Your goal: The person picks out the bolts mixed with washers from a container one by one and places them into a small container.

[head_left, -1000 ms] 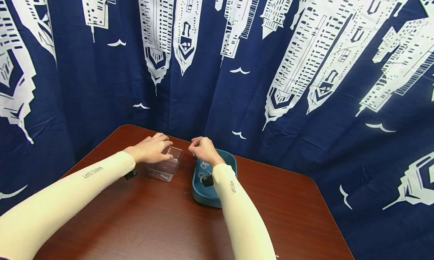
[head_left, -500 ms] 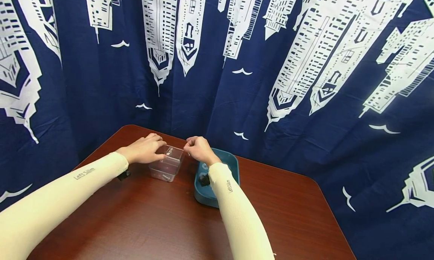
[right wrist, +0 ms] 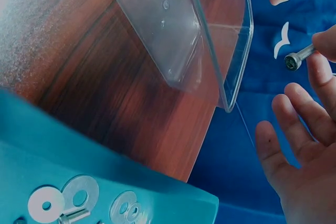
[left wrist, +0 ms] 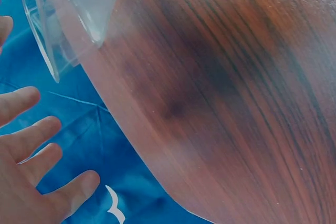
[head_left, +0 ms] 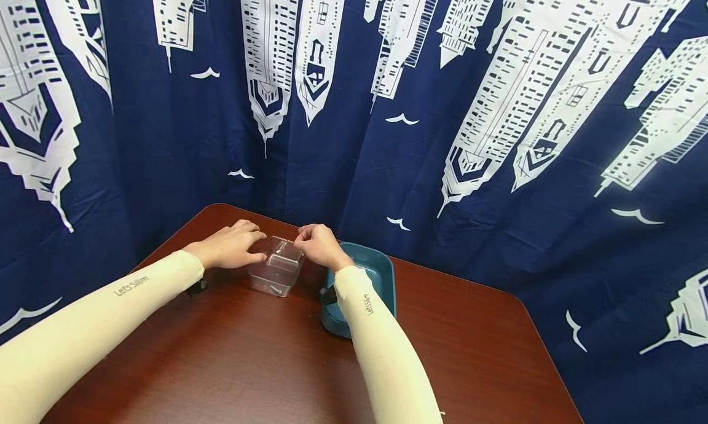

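My right hand [head_left: 321,246] is above the right rim of a clear plastic box [head_left: 278,270]. Its thumb and index finger pinch a metal socket-head screw [right wrist: 295,61], plainest in the right wrist view, where the other fingers spread out. By the box's left side, my left hand [head_left: 228,247] has its fingers extended; in the left wrist view the hand [left wrist: 31,156] looks spread and holds nothing. Whether it touches the box I cannot tell. Something small and metallic lies at the bottom of the box.
A teal tray [head_left: 381,270] stands right of the box, partly hidden by my right forearm. Inside it are several washers [right wrist: 46,204] and a screw [right wrist: 75,216]. The brown table [head_left: 265,362] meets a blue patterned curtain [head_left: 354,190] at the back.
My right hand has shifted left from the tray to the box's right rim, still pinching the screw. My left hand has drawn slightly left, off the box. The view has shifted slightly.
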### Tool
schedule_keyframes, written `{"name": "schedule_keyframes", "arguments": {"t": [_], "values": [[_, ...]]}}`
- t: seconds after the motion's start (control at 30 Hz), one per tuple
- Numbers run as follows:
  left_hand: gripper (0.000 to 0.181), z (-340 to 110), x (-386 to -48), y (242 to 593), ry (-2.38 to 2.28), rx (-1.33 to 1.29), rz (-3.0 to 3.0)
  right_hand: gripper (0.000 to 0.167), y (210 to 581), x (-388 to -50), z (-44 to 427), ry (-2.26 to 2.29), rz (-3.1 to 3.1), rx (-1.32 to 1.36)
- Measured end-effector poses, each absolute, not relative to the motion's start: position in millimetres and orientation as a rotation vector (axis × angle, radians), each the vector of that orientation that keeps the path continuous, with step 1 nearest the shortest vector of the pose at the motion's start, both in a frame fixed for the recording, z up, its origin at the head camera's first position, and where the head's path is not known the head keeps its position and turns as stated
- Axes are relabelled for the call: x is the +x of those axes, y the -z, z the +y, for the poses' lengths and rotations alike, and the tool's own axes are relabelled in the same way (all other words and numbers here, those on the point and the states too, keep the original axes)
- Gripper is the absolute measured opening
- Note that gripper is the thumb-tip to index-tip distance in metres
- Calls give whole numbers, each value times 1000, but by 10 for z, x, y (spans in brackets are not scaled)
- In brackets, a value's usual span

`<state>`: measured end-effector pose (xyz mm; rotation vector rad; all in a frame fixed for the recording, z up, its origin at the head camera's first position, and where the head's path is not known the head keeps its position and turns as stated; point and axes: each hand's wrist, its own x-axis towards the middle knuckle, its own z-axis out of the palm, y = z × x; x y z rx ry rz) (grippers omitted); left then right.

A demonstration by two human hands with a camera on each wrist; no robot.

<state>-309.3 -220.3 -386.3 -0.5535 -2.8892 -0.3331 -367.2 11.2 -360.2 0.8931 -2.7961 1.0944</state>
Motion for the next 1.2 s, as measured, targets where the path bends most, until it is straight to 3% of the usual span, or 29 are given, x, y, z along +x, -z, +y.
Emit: {"name": "schedule_keyframes", "arguments": {"t": [0.53, 1.2], "values": [[58, -2176, -3032, 3925, 385, -560, -2920, 9, 3719, -3692, 68, -1085, -2802, 937], [56, -2203, -3033, 4007, 408, -559, -2958, 14, 3818, -3724, 30, -1154, -2855, 948]]}}
